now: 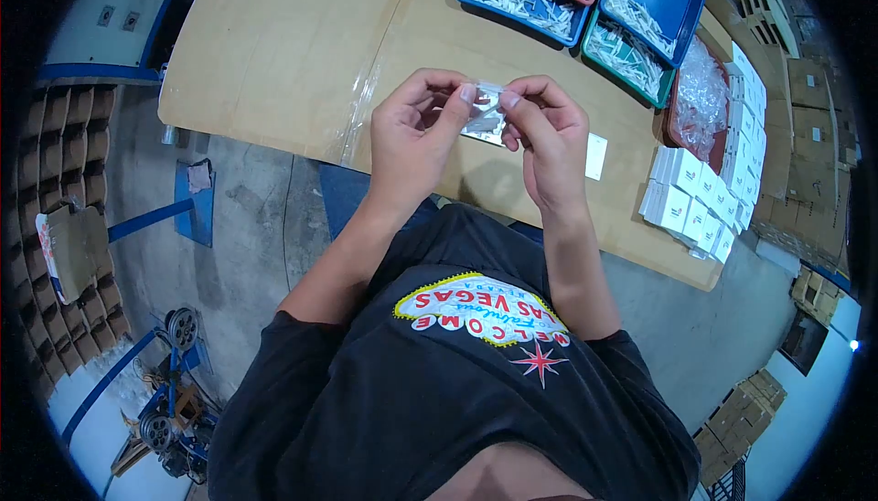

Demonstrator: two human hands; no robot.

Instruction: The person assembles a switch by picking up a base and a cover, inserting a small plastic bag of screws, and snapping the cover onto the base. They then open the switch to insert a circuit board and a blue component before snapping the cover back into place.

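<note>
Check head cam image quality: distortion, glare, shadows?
Head view: strong fisheye bowing, black corners; head view: glare on the shiny packet between left hand and right hand, contents hard to read; head view: soft shadow on the cardboard tabletop between the forearms; head view: bright light spot, right edge.

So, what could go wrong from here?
The small clear packet is held by the finger ends of the left hand and right hand, so it might slip or get torn if pulled. The stacked white boxes sit near the edge of the table, so a bump could perhaps send some off.
</note>
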